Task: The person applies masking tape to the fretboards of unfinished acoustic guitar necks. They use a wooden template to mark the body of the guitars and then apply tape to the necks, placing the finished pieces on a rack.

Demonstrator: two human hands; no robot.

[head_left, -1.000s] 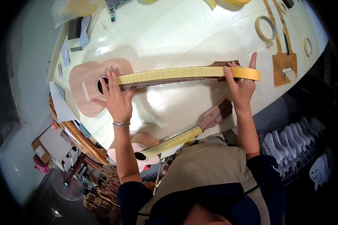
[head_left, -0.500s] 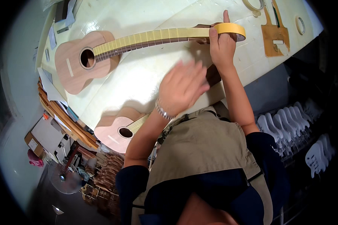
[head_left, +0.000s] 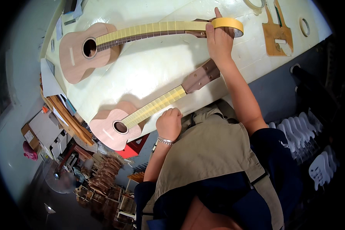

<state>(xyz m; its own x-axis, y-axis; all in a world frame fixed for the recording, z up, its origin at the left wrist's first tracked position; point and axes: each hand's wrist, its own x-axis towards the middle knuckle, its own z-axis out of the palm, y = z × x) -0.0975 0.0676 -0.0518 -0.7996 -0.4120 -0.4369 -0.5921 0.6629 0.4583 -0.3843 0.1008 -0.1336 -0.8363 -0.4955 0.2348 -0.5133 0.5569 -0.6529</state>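
Got the far ukulele (head_left: 74, 57) lying face up on the pale, shiny bench (head_left: 136, 76), body to the left, neck stretching right. Running along that neck from the sound hole (head_left: 89, 48), got a strip of yellow tape (head_left: 149, 27), leaving a dark band of fretboard bare on the near edge. Leads right up to a yellow tape roll (head_left: 237, 26), gripped in the right hand (head_left: 220, 44) by the headstock, thumb pressed to the roll, index finger poking up, other fingers tucked in around the ring.

Also seeing the near ukulele (head_left: 103, 120) closer to the tan apron (head_left: 203, 153), face up too, with yellow over the fretboard and a dark headstock angled toward the right forearm. Just below that neck, can see the left hand (head_left: 168, 122) loosely curled, with a metal bracelet (head_left: 165, 141) at the wrist. Can't honestly tell about anything held in there, with the fingertips folded out of sight.

Over on the right side, can spot a flat brown template (head_left: 272, 44) too.
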